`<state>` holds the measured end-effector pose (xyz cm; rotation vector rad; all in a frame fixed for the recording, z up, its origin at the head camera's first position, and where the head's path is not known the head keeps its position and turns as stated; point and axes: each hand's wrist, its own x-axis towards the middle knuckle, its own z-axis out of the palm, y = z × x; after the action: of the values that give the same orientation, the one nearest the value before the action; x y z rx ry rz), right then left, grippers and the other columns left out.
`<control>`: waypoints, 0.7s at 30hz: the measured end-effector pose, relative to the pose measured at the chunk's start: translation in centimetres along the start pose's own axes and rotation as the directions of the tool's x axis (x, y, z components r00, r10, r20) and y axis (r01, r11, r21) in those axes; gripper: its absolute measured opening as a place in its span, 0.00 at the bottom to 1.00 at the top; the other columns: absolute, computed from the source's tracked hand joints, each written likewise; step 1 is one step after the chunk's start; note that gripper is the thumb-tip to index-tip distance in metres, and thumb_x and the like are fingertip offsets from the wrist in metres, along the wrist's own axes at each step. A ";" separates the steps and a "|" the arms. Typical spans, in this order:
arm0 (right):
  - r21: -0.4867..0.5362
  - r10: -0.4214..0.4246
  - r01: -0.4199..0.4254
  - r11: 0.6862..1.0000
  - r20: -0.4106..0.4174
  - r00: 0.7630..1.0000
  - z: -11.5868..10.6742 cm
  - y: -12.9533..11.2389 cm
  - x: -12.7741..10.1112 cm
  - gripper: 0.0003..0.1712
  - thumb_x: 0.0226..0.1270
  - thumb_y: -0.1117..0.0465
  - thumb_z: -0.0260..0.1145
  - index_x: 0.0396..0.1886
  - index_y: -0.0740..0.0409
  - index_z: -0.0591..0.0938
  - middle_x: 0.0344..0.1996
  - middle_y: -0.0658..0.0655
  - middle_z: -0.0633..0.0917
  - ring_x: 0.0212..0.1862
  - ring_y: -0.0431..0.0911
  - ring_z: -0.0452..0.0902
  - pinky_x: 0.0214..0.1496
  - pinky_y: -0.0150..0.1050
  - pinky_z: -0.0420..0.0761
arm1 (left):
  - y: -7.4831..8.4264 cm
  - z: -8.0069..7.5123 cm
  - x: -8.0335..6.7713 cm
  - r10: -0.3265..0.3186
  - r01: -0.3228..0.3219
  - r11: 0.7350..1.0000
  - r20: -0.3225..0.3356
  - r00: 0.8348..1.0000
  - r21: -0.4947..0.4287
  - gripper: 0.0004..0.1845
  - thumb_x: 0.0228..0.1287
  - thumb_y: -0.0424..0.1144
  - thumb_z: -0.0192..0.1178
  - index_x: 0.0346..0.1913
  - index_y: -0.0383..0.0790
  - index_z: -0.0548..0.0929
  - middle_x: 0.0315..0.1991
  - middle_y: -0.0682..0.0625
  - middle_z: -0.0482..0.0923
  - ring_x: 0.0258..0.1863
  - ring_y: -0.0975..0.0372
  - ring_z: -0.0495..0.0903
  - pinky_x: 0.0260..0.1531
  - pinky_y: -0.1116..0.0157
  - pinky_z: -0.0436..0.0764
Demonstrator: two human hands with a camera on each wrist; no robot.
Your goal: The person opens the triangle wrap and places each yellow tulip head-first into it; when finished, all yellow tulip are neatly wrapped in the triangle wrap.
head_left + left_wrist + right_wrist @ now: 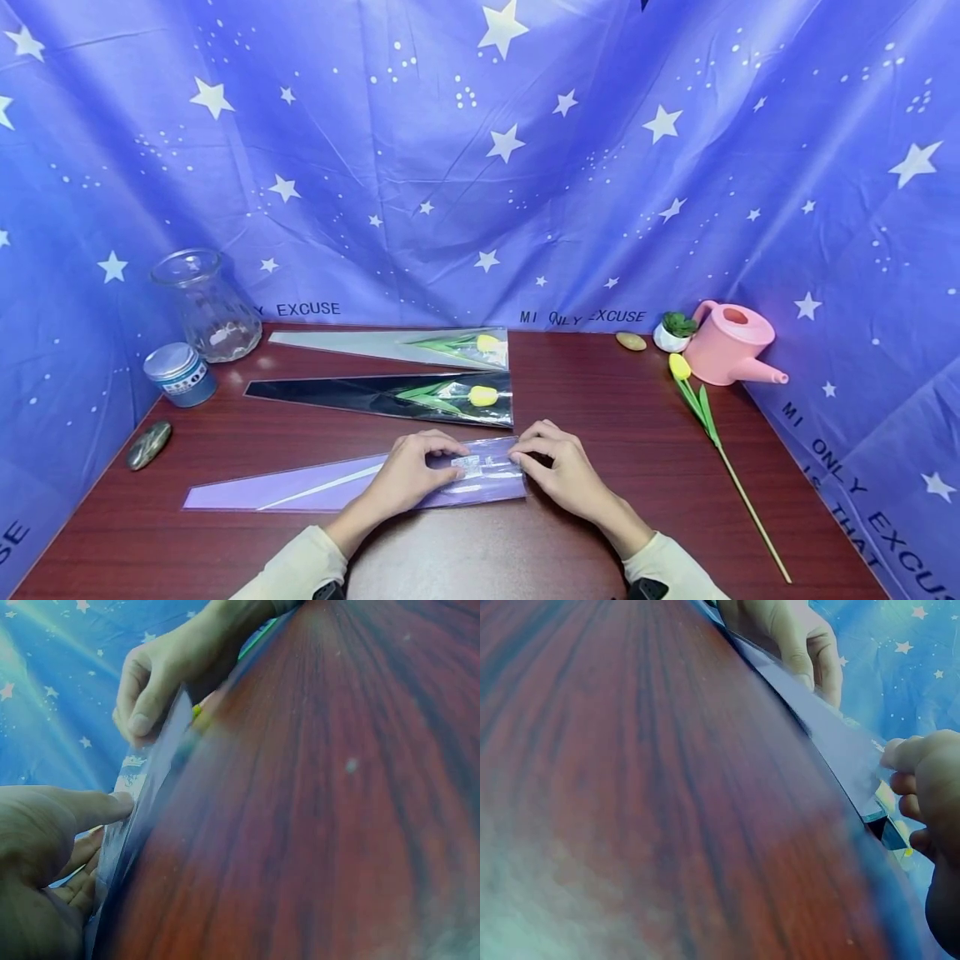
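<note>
A long purple cone-shaped flower sleeve [300,490] lies flat near the front of the dark wooden table [600,533], with its clear wide mouth pointing right. My left hand [448,468] pinches the mouth's edge between thumb and fingers, which shows close up in the left wrist view [112,825]. My right hand [525,457] grips the same mouth at its right corner with curled fingers. In the right wrist view the right hand [900,769] sits at the sleeve [840,742] edge, and the left hand [810,675] is farther along it. The sleeve holds no flower.
Behind the hands lie a black sleeve [337,393] and a grey sleeve [352,343], each with a yellow tulip inside. A loose yellow tulip [701,408] lies at the right by a pink watering can [731,342]. A glass vase [206,304], blue tin [180,373] and stone [148,443] stand at the left.
</note>
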<state>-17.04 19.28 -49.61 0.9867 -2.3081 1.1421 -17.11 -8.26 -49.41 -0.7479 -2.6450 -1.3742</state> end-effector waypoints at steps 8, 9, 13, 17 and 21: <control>0.029 -0.020 0.022 0.999 -0.070 0.997 -0.3 -0.3 0.5 0.09 0.58 0.70 0.78 0.36 0.53 0.91 0.33 0.48 0.87 0.39 0.41 0.81 0.41 0.33 0.80 | 0.2 -0.1 0.0 0.039 -0.036 0.998 -0.041 0.998 0.051 0.09 0.57 0.40 0.76 0.42 0.55 0.94 0.42 0.64 0.90 0.49 0.67 0.87 0.57 0.62 0.81; 0.030 -0.010 0.013 0.999 -0.071 0.997 -0.3 -0.3 0.5 0.09 0.57 0.70 0.78 0.35 0.53 0.91 0.33 0.48 0.87 0.39 0.42 0.81 0.42 0.33 0.80 | 0.3 -0.1 0.0 0.041 -0.039 0.998 -0.051 0.998 0.050 0.09 0.57 0.40 0.76 0.41 0.55 0.94 0.41 0.64 0.90 0.48 0.67 0.87 0.57 0.61 0.81; 0.049 0.035 -0.031 0.998 -0.068 0.997 -0.4 -0.4 0.7 0.11 0.57 0.71 0.78 0.38 0.55 0.92 0.35 0.50 0.88 0.38 0.43 0.82 0.39 0.34 0.80 | 0.3 -0.1 0.0 0.043 -0.039 0.998 -0.093 0.995 0.039 0.08 0.57 0.40 0.77 0.39 0.54 0.94 0.40 0.63 0.90 0.47 0.66 0.87 0.56 0.62 0.82; 0.095 0.124 -0.116 0.989 -0.080 0.989 -1.9 -0.3 0.6 0.13 0.59 0.72 0.77 0.43 0.57 0.91 0.38 0.54 0.89 0.38 0.41 0.82 0.36 0.33 0.81 | 0.0 -0.1 0.1 0.036 -0.034 0.999 -0.113 0.993 0.017 0.08 0.56 0.40 0.77 0.39 0.54 0.94 0.39 0.63 0.90 0.46 0.67 0.87 0.56 0.63 0.82; 0.116 0.233 -0.219 0.969 -0.131 0.964 -5.1 0.5 -0.2 0.13 0.63 0.71 0.74 0.47 0.59 0.90 0.40 0.59 0.90 0.43 0.36 0.83 0.44 0.28 0.82 | -0.4 -0.1 0.2 0.031 -0.034 0.999 -0.104 0.994 -0.030 0.08 0.57 0.40 0.77 0.39 0.55 0.94 0.39 0.64 0.90 0.46 0.68 0.87 0.56 0.65 0.82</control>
<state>-17.14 23.64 -46.91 0.6599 -2.3089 1.3834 -17.48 -8.50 -49.59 -0.7001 -2.5273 -1.4101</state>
